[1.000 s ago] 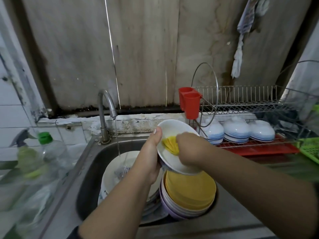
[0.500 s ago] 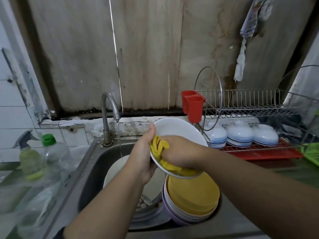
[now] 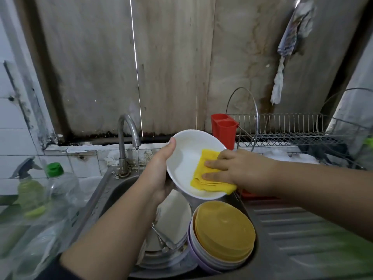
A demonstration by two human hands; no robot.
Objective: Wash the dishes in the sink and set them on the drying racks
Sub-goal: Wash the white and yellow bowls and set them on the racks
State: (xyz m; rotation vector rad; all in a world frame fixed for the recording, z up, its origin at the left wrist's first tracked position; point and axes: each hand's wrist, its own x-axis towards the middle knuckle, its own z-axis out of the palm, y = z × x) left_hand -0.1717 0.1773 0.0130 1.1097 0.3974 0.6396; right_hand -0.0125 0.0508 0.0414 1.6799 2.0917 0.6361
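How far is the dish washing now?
Done: some white bowls seem to sit on the lower rack. In hand: left hand holds a white bowl; right hand presses a yellow cloth inside. Left: yellow bowl stack and plates in the sink.

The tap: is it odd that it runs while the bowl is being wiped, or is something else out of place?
Yes: the tap runs a thin stream into the sink, while the left hand holds the white bowl beside it and the right hand presses the yellow cloth. Nothing looks spilled or broken.
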